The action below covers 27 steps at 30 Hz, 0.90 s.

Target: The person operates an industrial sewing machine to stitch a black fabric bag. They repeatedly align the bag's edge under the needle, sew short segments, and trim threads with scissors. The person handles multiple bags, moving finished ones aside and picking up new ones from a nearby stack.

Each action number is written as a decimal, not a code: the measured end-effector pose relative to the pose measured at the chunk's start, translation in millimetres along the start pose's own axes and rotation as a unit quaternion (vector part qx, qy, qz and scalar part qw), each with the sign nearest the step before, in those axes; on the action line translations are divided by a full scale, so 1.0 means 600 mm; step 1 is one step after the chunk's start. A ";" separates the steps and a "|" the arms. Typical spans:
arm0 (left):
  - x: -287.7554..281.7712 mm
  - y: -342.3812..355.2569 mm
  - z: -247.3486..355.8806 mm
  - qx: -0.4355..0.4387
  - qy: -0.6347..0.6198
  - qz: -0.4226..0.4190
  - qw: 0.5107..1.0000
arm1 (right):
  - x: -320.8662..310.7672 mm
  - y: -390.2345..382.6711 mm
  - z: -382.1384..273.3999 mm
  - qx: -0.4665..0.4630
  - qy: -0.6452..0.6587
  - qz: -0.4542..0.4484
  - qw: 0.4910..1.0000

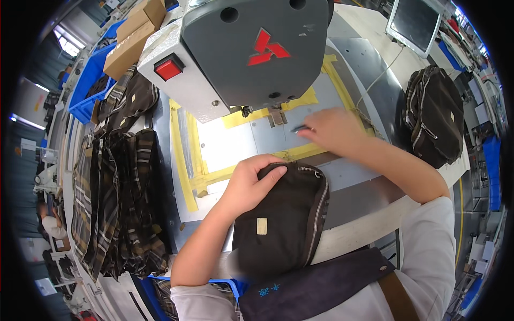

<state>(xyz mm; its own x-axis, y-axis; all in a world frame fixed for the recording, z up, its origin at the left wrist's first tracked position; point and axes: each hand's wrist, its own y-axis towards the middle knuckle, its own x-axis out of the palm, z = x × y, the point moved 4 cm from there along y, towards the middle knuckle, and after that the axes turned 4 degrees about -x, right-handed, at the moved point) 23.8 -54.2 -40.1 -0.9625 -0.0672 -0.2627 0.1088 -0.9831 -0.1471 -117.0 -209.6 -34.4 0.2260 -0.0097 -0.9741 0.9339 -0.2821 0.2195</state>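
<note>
Sewing machine head (251, 77) is filling the upper centre. Left grip (250, 184) is pinching the dark bag (286, 214), lower centre; right grip (338, 131), right of centre, is clasping a small tool (300, 129) (blurred, possibly snips). Thread-trimming is apparently proceeding, next calling for steady bag support.

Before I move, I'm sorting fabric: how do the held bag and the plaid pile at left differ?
The held bag looks plain dark brown; the plaid pile is checked. The left hand grips the held bag; no hand touches the plaid pile. Both show dark fabric.
</note>
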 end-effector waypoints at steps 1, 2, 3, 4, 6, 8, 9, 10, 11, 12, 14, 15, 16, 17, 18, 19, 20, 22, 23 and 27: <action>-0.001 0.000 -0.002 -0.004 -0.002 0.019 1.000 | -0.004 -0.005 0.018 0.048 -0.013 0.018 0.999; -0.002 0.002 -0.004 -0.007 -0.007 0.036 0.999 | -0.016 -0.009 0.030 0.035 -0.040 0.069 0.996; -0.003 0.003 -0.004 -0.001 -0.008 0.051 0.999 | -0.029 -0.013 0.042 0.021 -0.067 0.120 0.990; -0.004 0.005 -0.007 0.004 -0.010 0.067 0.998 | -0.037 -0.017 0.047 0.005 -0.093 0.170 0.981; -0.005 0.004 -0.006 0.015 -0.007 0.095 0.995 | -0.032 -0.025 0.023 -0.023 0.034 0.193 0.980; -0.006 0.004 0.004 0.072 0.078 0.121 0.987 | -0.027 -0.035 -0.021 -0.020 0.182 0.155 0.971; -0.007 0.002 0.010 0.100 0.120 0.133 0.979 | -0.036 -0.038 -0.051 -0.004 0.266 0.105 0.958; -0.005 0.001 0.018 0.156 0.125 0.143 0.969 | -0.037 -0.041 -0.067 0.011 0.345 0.054 0.937; -0.002 -0.003 0.027 0.213 0.130 0.154 0.956 | -0.039 -0.045 -0.071 -0.015 0.345 0.084 0.935; 0.000 -0.006 0.033 0.268 0.134 0.163 0.940 | -0.038 -0.049 -0.074 -0.042 0.346 0.113 0.931; 0.006 -0.020 0.037 0.348 0.185 0.172 0.903 | -0.041 -0.058 -0.074 -0.114 0.332 0.193 0.916; 0.009 -0.026 0.039 0.387 0.210 0.175 0.881 | -0.042 -0.061 -0.075 -0.137 0.321 0.207 0.914; 0.012 -0.030 0.045 0.415 0.243 0.178 0.858 | -0.042 -0.065 -0.075 -0.160 0.310 0.222 0.910; 0.014 -0.033 0.047 0.427 0.248 0.184 0.850 | -0.043 -0.068 -0.076 -0.183 0.299 0.236 0.906; 0.015 -0.036 0.048 0.439 0.253 0.190 0.841 | -0.041 -0.069 -0.076 -0.195 0.294 0.248 0.902; 0.017 -0.038 0.050 0.452 0.257 0.196 0.831 | -0.040 -0.070 -0.076 -0.207 0.288 0.261 0.898; 0.017 -0.039 0.049 0.458 0.257 0.194 0.828 | -0.039 -0.072 -0.075 -0.218 0.282 0.273 0.893; 0.017 -0.040 0.048 0.469 0.257 0.189 0.824 | -0.043 -0.071 -0.076 -0.229 0.275 0.289 0.888; 0.017 -0.041 0.048 0.473 0.256 0.187 0.822 | -0.044 -0.070 -0.077 -0.235 0.271 0.296 0.885; 0.018 -0.043 0.049 0.479 0.266 0.181 0.817 | -0.046 -0.070 -0.076 -0.252 0.255 0.306 0.882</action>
<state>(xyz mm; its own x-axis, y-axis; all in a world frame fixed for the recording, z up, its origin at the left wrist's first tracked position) 3.6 -34.3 -11.2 -0.6393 -0.5492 -0.5383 -0.1273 -0.6148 0.7784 -149.8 -153.4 -14.2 0.7052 0.4572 -0.5419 0.5698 0.0892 0.8169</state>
